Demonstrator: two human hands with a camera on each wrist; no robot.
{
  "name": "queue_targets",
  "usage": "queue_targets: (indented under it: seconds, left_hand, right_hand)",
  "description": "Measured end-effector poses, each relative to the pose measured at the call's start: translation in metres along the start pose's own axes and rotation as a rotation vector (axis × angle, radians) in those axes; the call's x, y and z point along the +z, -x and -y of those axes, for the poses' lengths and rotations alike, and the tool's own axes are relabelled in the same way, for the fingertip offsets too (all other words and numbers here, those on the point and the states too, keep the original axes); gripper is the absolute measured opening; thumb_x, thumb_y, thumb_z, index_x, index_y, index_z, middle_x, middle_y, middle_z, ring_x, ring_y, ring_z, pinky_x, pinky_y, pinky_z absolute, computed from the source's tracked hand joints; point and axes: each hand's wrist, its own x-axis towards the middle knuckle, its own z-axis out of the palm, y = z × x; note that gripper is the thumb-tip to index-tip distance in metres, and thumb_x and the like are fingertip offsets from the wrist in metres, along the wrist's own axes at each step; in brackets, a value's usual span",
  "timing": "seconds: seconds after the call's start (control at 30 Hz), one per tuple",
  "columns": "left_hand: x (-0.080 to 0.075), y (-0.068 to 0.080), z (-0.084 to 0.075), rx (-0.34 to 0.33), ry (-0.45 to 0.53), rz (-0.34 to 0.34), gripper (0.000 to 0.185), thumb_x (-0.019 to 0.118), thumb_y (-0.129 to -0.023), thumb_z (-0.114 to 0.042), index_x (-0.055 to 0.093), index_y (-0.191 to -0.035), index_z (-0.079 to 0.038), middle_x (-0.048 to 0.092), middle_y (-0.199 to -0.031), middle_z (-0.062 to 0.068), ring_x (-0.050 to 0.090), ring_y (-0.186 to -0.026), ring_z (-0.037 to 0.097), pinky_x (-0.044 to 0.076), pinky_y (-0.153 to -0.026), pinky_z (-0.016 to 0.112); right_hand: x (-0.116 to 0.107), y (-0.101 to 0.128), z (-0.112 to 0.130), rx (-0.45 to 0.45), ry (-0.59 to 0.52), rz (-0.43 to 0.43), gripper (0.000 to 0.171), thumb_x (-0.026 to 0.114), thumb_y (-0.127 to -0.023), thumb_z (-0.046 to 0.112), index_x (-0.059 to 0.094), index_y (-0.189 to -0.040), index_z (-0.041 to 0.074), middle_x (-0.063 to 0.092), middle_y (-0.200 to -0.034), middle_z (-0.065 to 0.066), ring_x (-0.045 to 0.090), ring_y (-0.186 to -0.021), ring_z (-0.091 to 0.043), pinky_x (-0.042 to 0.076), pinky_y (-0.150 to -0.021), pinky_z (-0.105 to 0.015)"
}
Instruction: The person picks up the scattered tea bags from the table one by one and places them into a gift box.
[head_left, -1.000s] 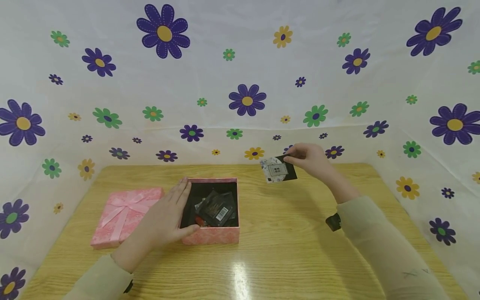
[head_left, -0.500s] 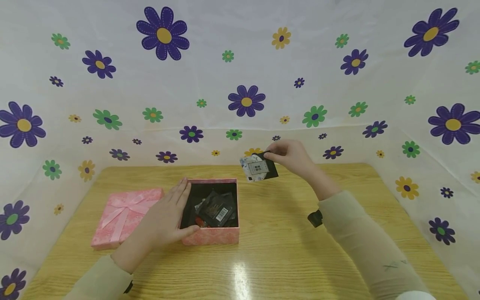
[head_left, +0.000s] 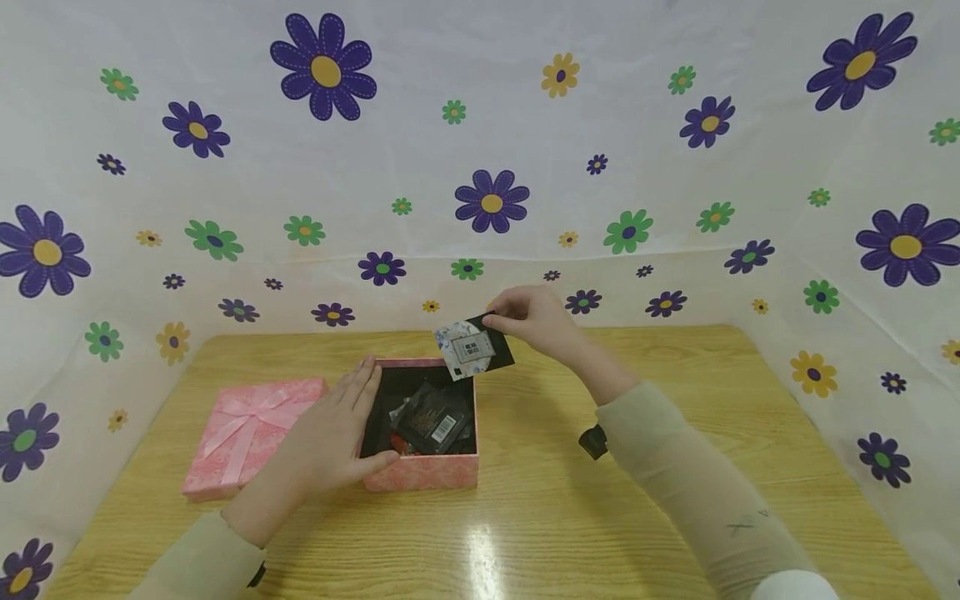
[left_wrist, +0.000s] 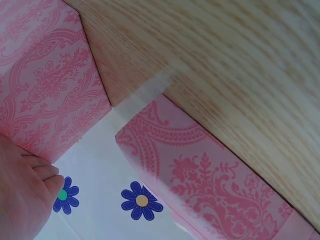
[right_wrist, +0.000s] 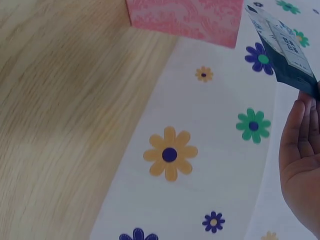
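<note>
Sachet in dark foil, with a pale patterned label, hangs in the air just over the far right corner of the open pink gift box. The right hand pinches it by its upper right corner between thumb and fingers; in the right wrist view the packet shows edge-on above the palm. I judge it to be very light, thin and flexible, perhaps a little slippery because of the foil, so a pinch at a corner or along a sealed edge seems enough, and a hard squeeze could crease it.

The box stands on the wooden desk. Its inside is dark, and there lie already several similar dark sachets, one with a white barcode patch, and something small and red at the near left corner which I cannot identify. There is room left on top of them.

The left hand rests flat against the left wall of the box, fingers straight along the rim, thumb at the front corner, holding nothing. Just beside it, to the left, lies the pink lid with a ribbon bow, close against the box.
</note>
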Motion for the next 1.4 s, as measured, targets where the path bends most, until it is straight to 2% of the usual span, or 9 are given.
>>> queue_targets:
  seconds: [0.2, 0.47, 0.77, 0.93, 1.1, 1.4]
  left_hand:
    - [0.000, 0.000, 0.000, 0.009, 0.001, -0.010, 0.111, 0.068, -0.091, -0.063, 0.027, -0.163, 0.011, 0.021, -0.174, 0.027, 0.027, -0.162, 0.044, 0.034, -0.128, 0.055]
    - [0.002, 0.000, 0.002, 0.014, 0.005, -0.010, 0.110, 0.069, -0.091, -0.063, 0.028, -0.162, 0.012, 0.023, -0.174, 0.029, 0.028, -0.161, 0.045, 0.034, -0.128, 0.056]
    - [0.003, 0.000, 0.002, 0.009, 0.014, -0.018, 0.112, 0.068, -0.091, -0.064, 0.025, -0.163, 0.011, 0.023, -0.174, 0.028, 0.028, -0.161, 0.044, 0.035, -0.128, 0.056]
    - [0.002, 0.000, 0.002, -0.002, 0.015, -0.003, 0.112, 0.066, -0.092, -0.065, 0.023, -0.164, 0.009, 0.021, -0.175, 0.026, 0.027, -0.162, 0.043, 0.034, -0.128, 0.056]
    - [0.002, 0.000, 0.003, 0.006, 0.011, -0.012, 0.113, 0.066, -0.092, -0.066, 0.023, -0.164, 0.009, 0.021, -0.175, 0.026, 0.028, -0.162, 0.043, 0.035, -0.128, 0.056]
    - [0.002, 0.001, 0.003, 0.005, 0.008, -0.010, 0.112, 0.064, -0.092, -0.067, 0.025, -0.164, 0.010, 0.022, -0.175, 0.026, 0.028, -0.162, 0.043, 0.036, -0.128, 0.056]
  right_hand:
    - [0.022, -0.005, 0.004, -0.023, -0.021, 0.050, 0.013, 0.076, -0.098, 0.012, 0.079, -0.105, 0.001, 0.077, -0.095, -0.012, 0.067, -0.078, -0.012, 0.055, -0.074, -0.023]
    - [0.045, -0.003, 0.011, 0.007, -0.024, 0.142, 0.016, 0.076, -0.099, 0.017, 0.079, -0.109, 0.005, 0.077, -0.098, -0.010, 0.066, -0.080, -0.012, 0.053, -0.072, -0.022]
    - [0.063, -0.002, 0.018, -0.026, -0.026, 0.173, 0.015, 0.078, -0.098, 0.016, 0.080, -0.107, 0.005, 0.078, -0.098, -0.010, 0.063, -0.076, -0.009, 0.052, -0.071, -0.020]
    - [0.074, -0.002, 0.017, -0.064, 0.014, 0.207, 0.014, 0.077, -0.098, 0.018, 0.080, -0.105, 0.006, 0.079, -0.096, -0.008, 0.063, -0.075, -0.005, 0.053, -0.071, -0.018]
    - [0.083, -0.002, 0.015, -0.123, 0.083, 0.238, 0.014, 0.077, -0.099, 0.019, 0.080, -0.105, 0.007, 0.081, -0.099, -0.007, 0.067, -0.080, -0.007, 0.055, -0.074, -0.017]
    - [0.089, -0.001, 0.011, -0.208, 0.172, 0.304, 0.009, 0.077, -0.099, 0.015, 0.081, -0.103, 0.009, 0.082, -0.098, -0.004, 0.071, -0.084, -0.009, 0.057, -0.078, -0.015]
